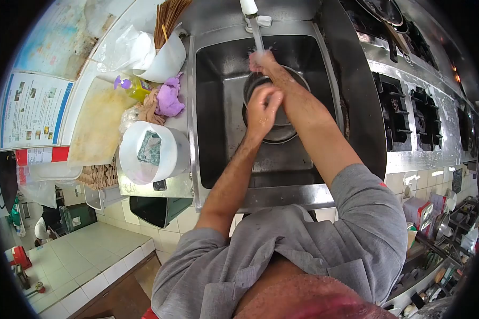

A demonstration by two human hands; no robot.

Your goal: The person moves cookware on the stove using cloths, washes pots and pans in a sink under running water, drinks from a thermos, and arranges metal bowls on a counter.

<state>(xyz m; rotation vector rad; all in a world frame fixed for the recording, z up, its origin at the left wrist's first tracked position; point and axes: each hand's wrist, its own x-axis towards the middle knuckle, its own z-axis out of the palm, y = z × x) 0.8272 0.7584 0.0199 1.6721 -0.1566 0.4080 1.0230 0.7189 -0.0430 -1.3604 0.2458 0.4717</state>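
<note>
Water runs from the tap over my right hand, which reaches to the back of the steel sink. Splashing water blurs its fingers. My left hand is beside my right forearm, its fingers loosely bent and the thumb apart; nothing shows in it. Whether it touches the forearm I cannot tell. Beneath both arms, a round metal pot sits in the sink, partly hidden by them.
Left of the sink stand a white tub with a green scouring pad, a purple cloth, a yellow soap bottle and a white container with a stick broom. Gas burners are on the right.
</note>
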